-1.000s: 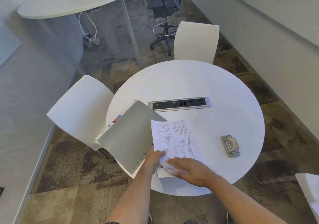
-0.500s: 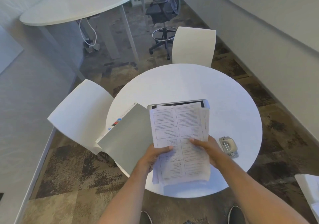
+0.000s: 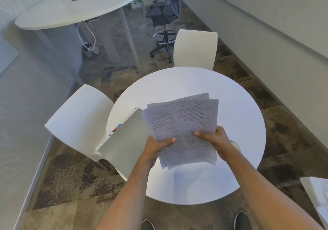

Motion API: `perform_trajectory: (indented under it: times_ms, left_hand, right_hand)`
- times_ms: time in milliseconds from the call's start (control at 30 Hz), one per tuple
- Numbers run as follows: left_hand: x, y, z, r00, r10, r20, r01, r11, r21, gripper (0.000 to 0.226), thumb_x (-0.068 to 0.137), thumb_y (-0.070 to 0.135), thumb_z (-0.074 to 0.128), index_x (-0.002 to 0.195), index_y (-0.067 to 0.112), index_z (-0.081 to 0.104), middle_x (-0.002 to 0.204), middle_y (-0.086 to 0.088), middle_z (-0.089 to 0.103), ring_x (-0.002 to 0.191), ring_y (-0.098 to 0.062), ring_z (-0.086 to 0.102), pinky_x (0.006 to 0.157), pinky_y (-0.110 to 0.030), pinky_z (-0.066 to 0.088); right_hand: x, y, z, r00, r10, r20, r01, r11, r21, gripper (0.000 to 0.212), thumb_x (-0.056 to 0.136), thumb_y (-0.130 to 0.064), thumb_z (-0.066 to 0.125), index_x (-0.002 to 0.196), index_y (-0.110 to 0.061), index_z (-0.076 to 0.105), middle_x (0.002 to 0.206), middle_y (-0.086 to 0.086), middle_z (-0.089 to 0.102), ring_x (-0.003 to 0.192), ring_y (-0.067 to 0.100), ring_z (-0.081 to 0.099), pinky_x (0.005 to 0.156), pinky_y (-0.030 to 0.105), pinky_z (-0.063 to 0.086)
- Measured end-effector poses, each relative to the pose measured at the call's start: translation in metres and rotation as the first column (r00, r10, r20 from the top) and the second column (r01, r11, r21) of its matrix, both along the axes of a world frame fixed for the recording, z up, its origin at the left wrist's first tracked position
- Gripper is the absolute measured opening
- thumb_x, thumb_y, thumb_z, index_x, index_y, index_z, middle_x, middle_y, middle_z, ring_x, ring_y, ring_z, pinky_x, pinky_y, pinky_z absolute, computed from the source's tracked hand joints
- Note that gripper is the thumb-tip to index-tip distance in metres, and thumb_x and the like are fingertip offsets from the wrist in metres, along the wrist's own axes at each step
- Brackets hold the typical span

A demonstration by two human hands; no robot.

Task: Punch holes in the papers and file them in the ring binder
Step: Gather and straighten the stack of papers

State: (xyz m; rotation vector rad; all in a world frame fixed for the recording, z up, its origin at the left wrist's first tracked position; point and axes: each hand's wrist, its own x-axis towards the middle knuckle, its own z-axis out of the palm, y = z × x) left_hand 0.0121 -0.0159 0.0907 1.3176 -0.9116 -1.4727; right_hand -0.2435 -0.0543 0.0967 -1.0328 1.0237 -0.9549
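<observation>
A fanned stack of printed papers (image 3: 184,121) is held up above the round white table (image 3: 239,116). My left hand (image 3: 156,146) grips its lower left edge, thumb on top. On the lower right edge sits my right hand (image 3: 216,141), also thumb on top. The grey ring binder (image 3: 124,141) lies closed on the table's left edge, partly overhanging, with coloured tabs along its spine. Only a sliver of the hole punch (image 3: 235,143) shows behind my right wrist.
One white chair (image 3: 79,121) stands left of the table, another (image 3: 195,49) behind it. A second white table (image 3: 74,10) and a dark office chair (image 3: 165,11) stand farther back. A white surface with papers (image 3: 317,197) sits at the lower right.
Both hands lifted the papers off the table and raised them toward me, fanning them slightly. The stack now hides the table's power strip and most of the hole punch.
</observation>
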Motion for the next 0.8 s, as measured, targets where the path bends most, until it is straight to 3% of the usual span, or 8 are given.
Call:
perform_trajectory:
  times_ms: [100,167,267,367,467,533,700,800]
  left_hand:
    - [0.003,-0.003,0.006,1.0,0.016,0.021,-0.015,0.999,-0.044,0.053,0.066,0.011,0.092,0.115,0.005,0.074,0.118,-0.017,0.075,0.115,-0.034,0.069,0.097,-0.051,0.056]
    - [0.003,-0.001,0.005,0.998,0.013,0.067,-0.01,0.999,-0.048,0.048,0.067,0.008,0.09,0.112,0.005,0.074,0.114,-0.017,0.076,0.111,-0.033,0.071,0.094,-0.05,0.058]
    - [-0.003,0.008,-0.006,0.994,-0.014,0.11,0.013,1.0,0.013,0.038,0.07,0.001,0.09,0.105,0.011,0.078,0.109,-0.012,0.078,0.105,-0.027,0.073,0.087,-0.039,0.06]
    - [-0.01,0.014,-0.013,0.995,-0.015,0.102,0.007,0.997,0.077,0.031,0.072,-0.001,0.088,0.096,0.017,0.081,0.101,-0.007,0.08,0.094,-0.02,0.075,0.078,-0.029,0.058]
    - [-0.011,0.013,-0.011,0.996,0.011,0.086,-0.017,0.998,0.067,0.025,0.073,-0.001,0.087,0.089,0.018,0.082,0.096,-0.005,0.081,0.09,-0.017,0.076,0.073,-0.025,0.057]
    - [-0.01,0.009,-0.009,0.996,0.057,0.063,-0.059,0.998,0.038,0.028,0.072,-0.001,0.088,0.091,0.018,0.082,0.097,-0.005,0.08,0.092,-0.017,0.075,0.075,-0.023,0.057]
    - [-0.005,-0.002,-0.004,0.997,0.081,-0.008,-0.082,0.995,-0.049,0.045,0.064,0.006,0.094,0.104,0.013,0.077,0.107,-0.009,0.078,0.098,-0.02,0.072,0.088,-0.037,0.057]
    - [-0.008,0.005,-0.014,0.994,0.024,0.104,-0.022,1.0,-0.02,0.035,0.074,-0.003,0.087,0.104,0.011,0.078,0.103,-0.006,0.079,0.092,-0.017,0.074,0.079,-0.027,0.059]
  right_hand:
    - [-0.005,-0.003,0.005,0.998,0.007,-0.06,-0.012,0.997,-0.079,0.053,0.069,-0.026,0.094,0.099,0.011,0.071,0.104,0.032,0.071,0.099,0.036,0.073,0.084,0.053,0.058]
    - [-0.008,-0.002,-0.004,0.995,-0.024,-0.098,0.016,0.996,-0.082,0.06,0.058,-0.035,0.097,0.094,0.007,0.073,0.1,0.033,0.07,0.095,0.031,0.072,0.082,0.05,0.057]
    - [-0.008,0.012,-0.023,0.997,-0.028,-0.075,0.028,1.0,-0.005,0.03,0.065,-0.01,0.095,0.09,-0.012,0.08,0.095,0.009,0.081,0.099,0.026,0.075,0.083,0.038,0.063]
    - [-0.009,0.025,-0.035,0.996,-0.029,-0.09,0.033,0.998,0.044,0.031,0.074,0.008,0.085,0.092,-0.015,0.074,0.086,-0.004,0.079,0.085,0.01,0.076,0.066,0.019,0.06]
    - [-0.014,0.025,-0.043,0.991,-0.063,-0.116,0.071,0.995,0.072,0.02,0.074,0.002,0.087,0.091,-0.003,0.078,0.091,0.005,0.081,0.095,0.023,0.076,0.067,0.02,0.06]
    - [-0.015,0.022,-0.04,0.992,-0.092,-0.085,0.096,0.994,0.044,0.027,0.068,-0.005,0.092,0.091,0.003,0.079,0.095,0.011,0.081,0.096,0.031,0.076,0.07,0.025,0.062]
    - [-0.009,0.019,-0.024,0.99,-0.143,-0.019,0.142,0.989,-0.037,0.041,0.051,-0.024,0.094,0.087,-0.012,0.079,0.091,0.005,0.079,0.082,0.014,0.075,0.072,0.03,0.062]
    - [-0.009,0.024,-0.039,0.985,-0.116,-0.128,0.121,0.992,0.036,0.024,0.065,-0.012,0.096,0.081,-0.018,0.079,0.081,-0.002,0.079,0.082,0.016,0.072,0.068,0.022,0.06]
